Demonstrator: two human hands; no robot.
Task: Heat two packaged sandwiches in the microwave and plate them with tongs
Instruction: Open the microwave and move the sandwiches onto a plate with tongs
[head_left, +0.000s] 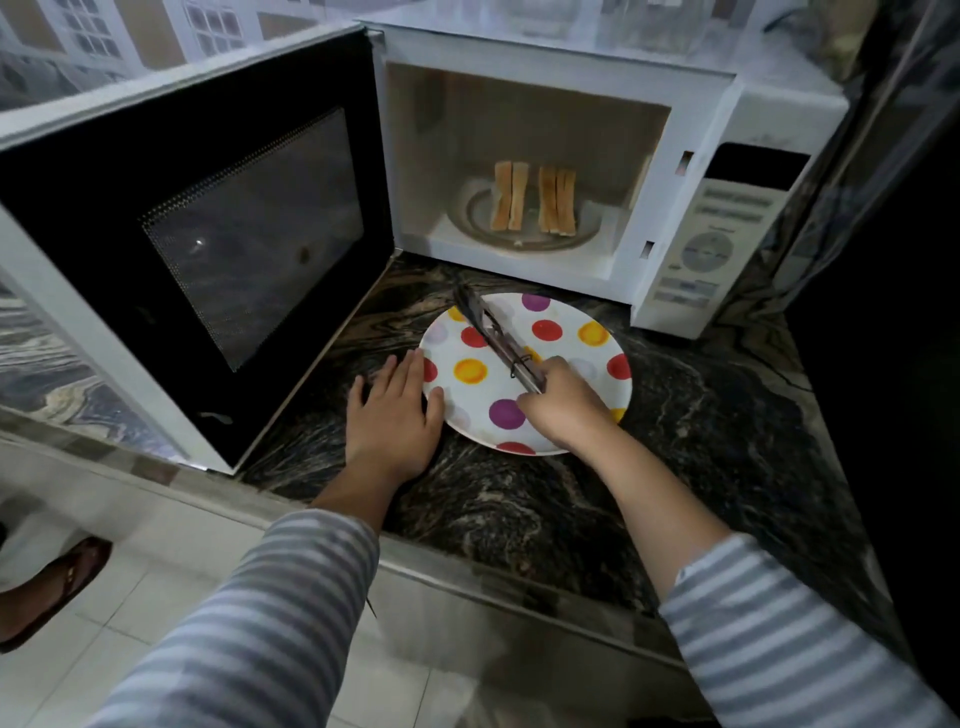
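2 hands low | left hand (390, 410) flat, touching plate (566, 322) rim | right hand (563, 402) gripping tongs (493, 332)

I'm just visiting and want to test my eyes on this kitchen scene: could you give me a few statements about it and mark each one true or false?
1. The microwave door stands open. True.
2. Both sandwiches already lie on the plate. False: they stand on edge on the turntable inside the microwave; the dotted plate holds no food.
3. The right hand grips the tongs over the plate. True.
4. The left hand holds a sandwich. False: it rests flat on the counter, fingers at the plate's left rim.
5. The plate sits inside the microwave. False: it sits on the counter in front.
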